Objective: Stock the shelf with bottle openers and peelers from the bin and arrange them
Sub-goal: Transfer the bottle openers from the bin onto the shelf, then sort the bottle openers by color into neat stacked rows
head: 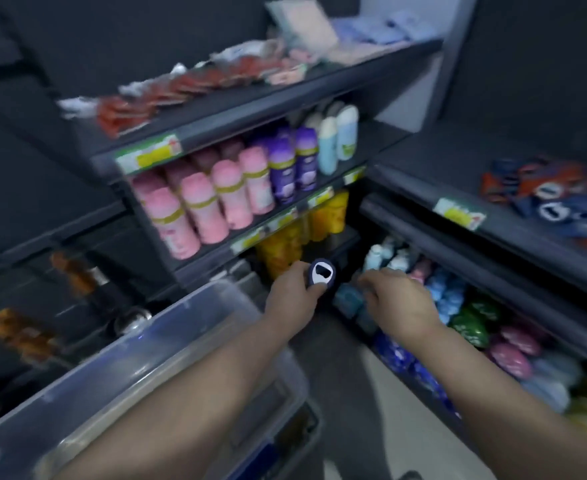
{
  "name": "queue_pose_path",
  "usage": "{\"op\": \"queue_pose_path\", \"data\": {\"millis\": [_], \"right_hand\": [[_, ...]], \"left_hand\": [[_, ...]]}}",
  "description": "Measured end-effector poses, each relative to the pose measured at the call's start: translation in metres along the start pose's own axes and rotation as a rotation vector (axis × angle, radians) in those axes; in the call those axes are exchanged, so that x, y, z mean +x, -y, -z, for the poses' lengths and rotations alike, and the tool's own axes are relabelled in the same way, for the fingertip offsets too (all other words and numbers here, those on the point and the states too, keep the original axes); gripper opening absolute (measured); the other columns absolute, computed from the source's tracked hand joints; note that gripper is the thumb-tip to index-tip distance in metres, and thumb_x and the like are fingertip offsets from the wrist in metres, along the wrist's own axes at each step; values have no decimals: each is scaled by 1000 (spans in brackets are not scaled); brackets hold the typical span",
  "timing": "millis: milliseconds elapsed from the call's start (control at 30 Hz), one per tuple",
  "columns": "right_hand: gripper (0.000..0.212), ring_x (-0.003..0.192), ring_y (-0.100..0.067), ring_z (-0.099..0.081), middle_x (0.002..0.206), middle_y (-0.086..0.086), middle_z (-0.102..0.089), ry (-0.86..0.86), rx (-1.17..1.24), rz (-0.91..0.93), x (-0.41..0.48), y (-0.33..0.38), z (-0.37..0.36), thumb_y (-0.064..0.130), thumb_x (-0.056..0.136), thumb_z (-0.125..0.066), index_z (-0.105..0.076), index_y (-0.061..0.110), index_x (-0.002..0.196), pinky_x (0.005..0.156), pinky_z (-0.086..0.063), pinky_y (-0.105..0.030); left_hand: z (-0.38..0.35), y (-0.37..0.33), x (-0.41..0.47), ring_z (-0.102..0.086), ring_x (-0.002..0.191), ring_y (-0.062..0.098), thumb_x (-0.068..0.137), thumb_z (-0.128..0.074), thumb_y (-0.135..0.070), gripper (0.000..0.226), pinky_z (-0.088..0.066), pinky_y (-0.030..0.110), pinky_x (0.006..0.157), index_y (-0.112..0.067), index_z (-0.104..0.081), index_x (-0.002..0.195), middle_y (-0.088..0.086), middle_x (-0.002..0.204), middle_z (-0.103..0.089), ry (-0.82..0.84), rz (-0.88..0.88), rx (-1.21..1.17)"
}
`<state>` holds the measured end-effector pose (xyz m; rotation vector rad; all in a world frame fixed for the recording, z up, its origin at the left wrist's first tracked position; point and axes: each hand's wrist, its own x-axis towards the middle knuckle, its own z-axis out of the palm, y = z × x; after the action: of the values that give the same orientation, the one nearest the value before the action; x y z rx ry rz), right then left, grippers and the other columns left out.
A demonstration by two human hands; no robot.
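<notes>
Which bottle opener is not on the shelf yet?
The navy bottle opener gripped in the left hand; the other openers lie piled on the right-hand shelf.

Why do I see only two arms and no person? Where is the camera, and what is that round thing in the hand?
The camera sits on the person's head and looks down, so you see only their arms, as if through their eyes. It is the only picture, and it is blurry. The left hand has its grip round a bottle opener, which is dark blue with a shiny metal middle. The right hand reaches out beside it and seems to hold nothing. At the lower left is a clear plastic bin. On the dark shelf at the right lies a pile of openers, orange and blue. Other shelves hold pink bottles and more.
</notes>
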<state>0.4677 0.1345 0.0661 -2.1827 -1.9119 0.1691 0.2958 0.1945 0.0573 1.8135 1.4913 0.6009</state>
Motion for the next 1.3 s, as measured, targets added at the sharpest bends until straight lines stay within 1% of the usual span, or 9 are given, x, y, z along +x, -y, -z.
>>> {"op": "queue_pose_path", "data": {"millis": [100, 167, 233, 433, 633, 1033, 1100, 1200, 1300], "right_hand": [[29, 112, -25, -53, 113, 0, -61, -59, -43, -90, 6, -64, 34, 24, 89, -52, -60, 29, 116, 82, -43, -34], [27, 110, -26, -52, 109, -1, -60, -92, -71, -143, 8, -107, 57, 22, 87, -55, -59, 26, 113, 77, -39, -33], [30, 110, -26, -51, 112, -1, -60, -138, -104, -189, 7, -146, 78, 23, 89, -55, -58, 27, 119, 80, -42, -34], [30, 115, -27, -50, 115, -2, -60, -202, -169, -336, 1, -236, 114, 27, 92, -48, -58, 28, 120, 87, -44, -36], [34, 119, -24, -47, 122, 0, -59, -183, -126, -409, 9, -278, 121, 26, 90, -50, -57, 29, 124, 93, -42, -37], [29, 117, -23, -45, 119, 1, -59, -264, -100, -481, 97, -327, 130, 26, 94, -49, -59, 27, 121, 90, -40, -36], [29, 125, -21, -41, 126, 4, -56, -256, -124, -476, 124, -329, 127, 33, 95, -47, -57, 28, 122, 94, -36, -37], [39, 144, -17, -20, 147, 6, -42, -254, -102, -491, 160, -328, 119, 43, 97, -43, -50, 29, 132, 108, -24, -43], [55, 148, -18, -2, 157, 4, -25, -157, -118, -547, 180, -332, 110, 57, 96, -29, -35, 31, 145, 116, -7, -50]], "left_hand": [[-38, -59, 20, -63, 80, 21, 88, -65, -28, 30, -55, 43, 75, -20, -54, 115, -6, 86, -62, 67, -99, -31], [-65, -99, 35, -60, 80, 18, 90, -63, -27, 30, -51, 36, 71, -21, -53, 117, -8, 83, -58, 87, -160, -8], [-92, -135, 50, -58, 82, 16, 91, -61, -24, 28, -44, 29, 70, -18, -55, 118, -8, 83, -57, 95, -219, 1], [-161, -218, 80, -58, 106, 29, 94, -54, -18, 30, -46, 33, 83, -11, -56, 124, 12, 112, -65, 162, -286, 94], [-197, -261, 104, -58, 108, 26, 95, -56, -23, 33, -43, 32, 84, -11, -54, 126, 8, 116, -64, 185, -342, 156], [-238, -300, 225, -60, 92, 22, 96, -52, -28, 18, -45, 32, 72, -18, -56, 111, 2, 96, -65, 218, -410, 235], [-244, -300, 250, -57, 99, 23, 97, -52, -28, 21, -47, 35, 77, -18, -55, 114, 2, 101, -65, 247, -446, 260], [-252, -296, 282, -44, 115, 23, 97, -53, -30, 23, -44, 34, 90, -19, -56, 116, 2, 118, -55, 266, -508, 332], [-263, -291, 301, -38, 125, 23, 97, -53, -28, 31, -39, 31, 98, -14, -52, 124, 4, 131, -47, 277, -584, 311]]}}
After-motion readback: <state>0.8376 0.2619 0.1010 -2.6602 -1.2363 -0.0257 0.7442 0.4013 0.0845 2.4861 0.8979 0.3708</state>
